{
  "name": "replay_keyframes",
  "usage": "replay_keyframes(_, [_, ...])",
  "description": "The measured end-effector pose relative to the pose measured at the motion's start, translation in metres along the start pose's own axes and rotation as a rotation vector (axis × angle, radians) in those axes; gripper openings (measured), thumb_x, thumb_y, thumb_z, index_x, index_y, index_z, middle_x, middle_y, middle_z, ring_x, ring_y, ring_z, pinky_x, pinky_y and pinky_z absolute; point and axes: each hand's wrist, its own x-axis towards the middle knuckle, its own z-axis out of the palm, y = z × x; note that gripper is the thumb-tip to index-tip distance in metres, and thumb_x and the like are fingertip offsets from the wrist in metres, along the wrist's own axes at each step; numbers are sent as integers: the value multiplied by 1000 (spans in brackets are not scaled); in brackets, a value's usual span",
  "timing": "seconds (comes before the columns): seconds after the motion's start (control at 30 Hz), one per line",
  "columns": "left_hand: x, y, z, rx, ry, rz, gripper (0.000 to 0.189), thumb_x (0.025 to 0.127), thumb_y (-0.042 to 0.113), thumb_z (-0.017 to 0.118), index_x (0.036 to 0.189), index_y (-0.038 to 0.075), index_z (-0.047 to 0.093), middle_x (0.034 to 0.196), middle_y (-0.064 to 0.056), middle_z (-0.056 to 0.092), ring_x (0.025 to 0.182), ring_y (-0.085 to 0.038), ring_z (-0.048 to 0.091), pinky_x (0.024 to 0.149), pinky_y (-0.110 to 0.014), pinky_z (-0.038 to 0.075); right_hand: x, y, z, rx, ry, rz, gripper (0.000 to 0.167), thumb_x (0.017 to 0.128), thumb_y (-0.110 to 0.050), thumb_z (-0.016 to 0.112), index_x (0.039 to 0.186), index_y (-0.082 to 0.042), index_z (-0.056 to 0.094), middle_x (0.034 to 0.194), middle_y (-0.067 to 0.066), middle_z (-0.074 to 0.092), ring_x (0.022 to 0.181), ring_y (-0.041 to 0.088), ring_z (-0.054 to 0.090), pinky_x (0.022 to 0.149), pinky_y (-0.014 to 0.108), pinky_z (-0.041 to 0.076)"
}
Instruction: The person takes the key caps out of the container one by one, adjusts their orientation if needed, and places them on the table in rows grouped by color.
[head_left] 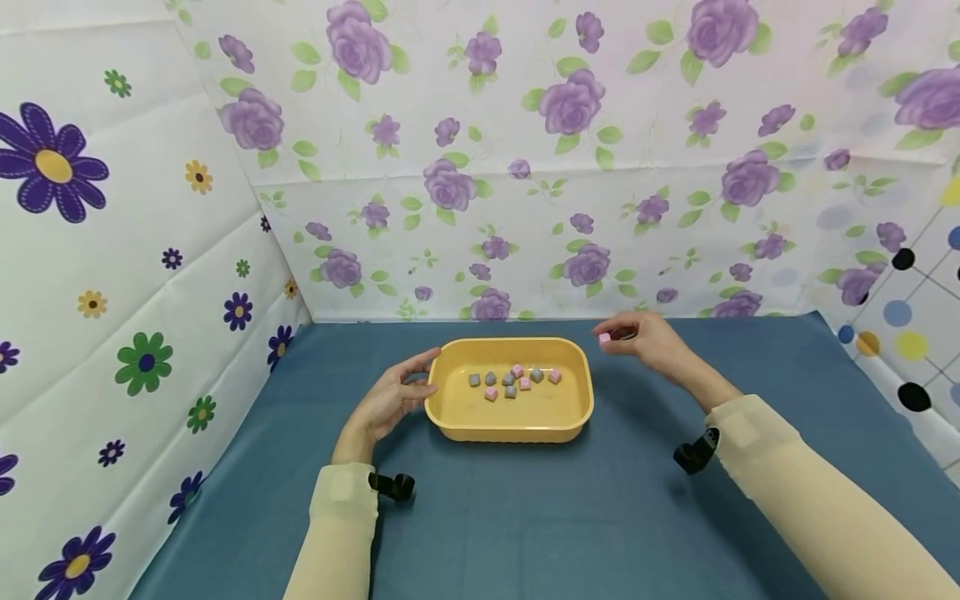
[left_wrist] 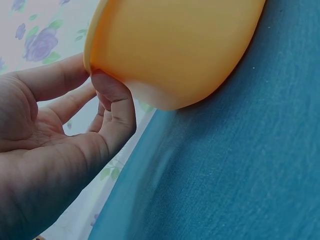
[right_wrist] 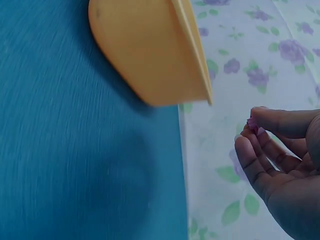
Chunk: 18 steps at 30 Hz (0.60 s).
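Observation:
A yellow plastic tray point(head_left: 510, 435) stands on the blue cloth, with several small pink cubes point(head_left: 555, 376) and grey cubes point(head_left: 475, 380) scattered over its floor. My left hand point(head_left: 386, 404) pinches the tray's left rim between thumb and fingers; the left wrist view shows the tray wall point(left_wrist: 165, 55) from outside. Beyond the tray's right end, my right hand point(head_left: 648, 340) is raised, holding a pink cube point(head_left: 604, 338) between its fingertips. In the right wrist view that pink cube point(right_wrist: 254, 125) is mostly covered by the fingers, apart from the tray.
Blue cloth point(head_left: 517, 517) covers the table around the tray. Behind it hangs a white sheet with purple roses point(head_left: 570, 104). Patterned sheets also close off the left side point(head_left: 142, 362) and the right side point(head_left: 911, 346). A small black camera sits on each wrist.

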Motion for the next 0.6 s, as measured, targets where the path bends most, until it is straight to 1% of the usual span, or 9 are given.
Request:
replay_keyframes(0.07, [0, 0, 0, 0, 0, -1, 68, 102, -5, 60, 163, 14, 37, 133, -17, 40, 100, -20, 58, 78, -27, 55, -2, 4, -4, 1, 4, 9, 32, 102, -14, 70, 132, -3, 71, 131, 20, 62, 114, 33, 62, 98, 58, 51])
replay_keyframes(0.17, [0, 0, 0, 1, 1, -5, 68, 102, -5, 60, 163, 14, 37, 133, -17, 41, 103, -22, 58, 78, -27, 56, -4, 11, -10, 0, 8, 26, 34, 102, -14, 69, 133, -1, 69, 140, 23, 57, 117, 35, 60, 99, 58, 50])
replay_keyframes(0.27, [0, 0, 0, 1, 5, -9, 68, 102, -5, 60, 163, 14, 38, 134, -17, 40, 105, -23, 58, 79, -27, 56, -4, 17, -14, 4, 9, 38, 36, 102, -14, 69, 135, 1, 68, 145, 25, 53, 119, 36, 59, 100, 59, 49])
replay_keyframes(0.3, [0, 0, 0, 0, 7, -11, 68, 102, -5, 60, 163, 15, 38, 134, -17, 40, 105, -23, 58, 78, -27, 56, -5, 19, -15, 3, 9, 39, 36, 102, -13, 69, 135, 1, 67, 145, 25, 53, 118, 36, 59, 100, 59, 49])
replay_keyframes(0.47, [-1, 0, 0, -4, 13, -15, 68, 102, -5, 60, 163, 15, 38, 133, -17, 41, 104, -24, 58, 77, -27, 55, -4, 27, -18, -1, 1, 31, 38, 102, -13, 69, 136, 3, 66, 135, 24, 60, 114, 35, 61, 98, 59, 51])
replay_keyframes(0.6, [-1, 1, 0, -3, 6, -10, 68, 102, -5, 60, 163, 15, 38, 132, -16, 41, 103, -23, 58, 79, -28, 56, -5, 33, -19, -6, 1, 29, 38, 102, -15, 69, 136, 3, 66, 133, 23, 61, 113, 35, 62, 97, 58, 52])
